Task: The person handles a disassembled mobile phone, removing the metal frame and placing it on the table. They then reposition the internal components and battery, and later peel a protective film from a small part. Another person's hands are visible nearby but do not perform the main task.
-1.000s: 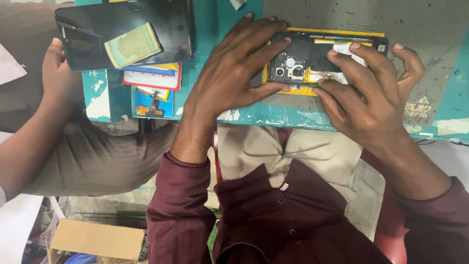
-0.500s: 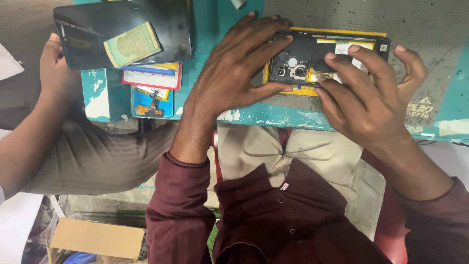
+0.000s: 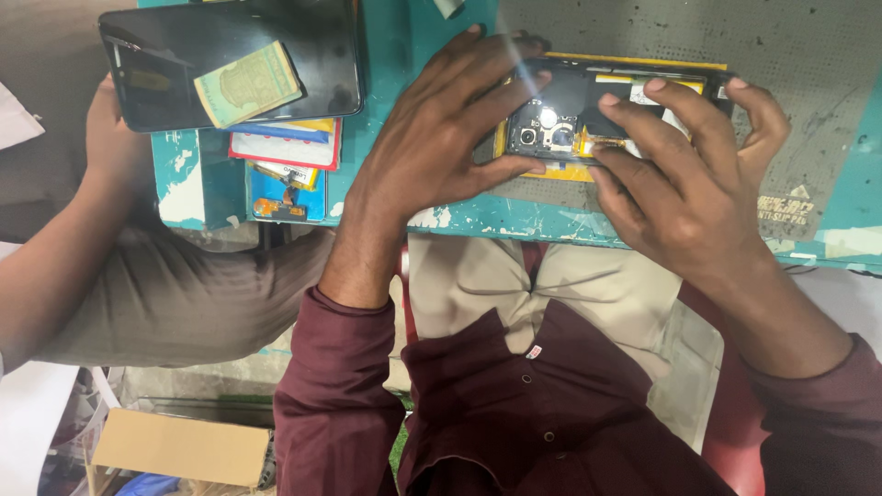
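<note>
— Why are both hands on that opened phone (image 3: 588, 129)?

— To pin it. It lies back-off on the grey perforated mat (image 3: 808, 83), near the edge of the teal table (image 3: 395, 55). The left hand (image 3: 432, 156) is spread flat across its camera end, fingers splayed and pressing down so it can't slide. The right hand (image 3: 689, 184) curls over the other end, fingertips pressed together onto the inner board beside a yellow strip; whether they pinch a small part there I can't tell, the fingers hide it.

— And the pile to the left?

— A dark tablet (image 3: 230, 55) lies flat with a folded greenish banknote (image 3: 248, 84) resting on its glass (weighted there, perhaps). Under its near edge sit small flat packets (image 3: 285, 161): one white with a red border, one blue with orange marks. Another person's hand (image 3: 115, 147) grips the tablet's far-left edge. On the mat's right corner is a yellow triangular warning mark (image 3: 797, 193).
</note>
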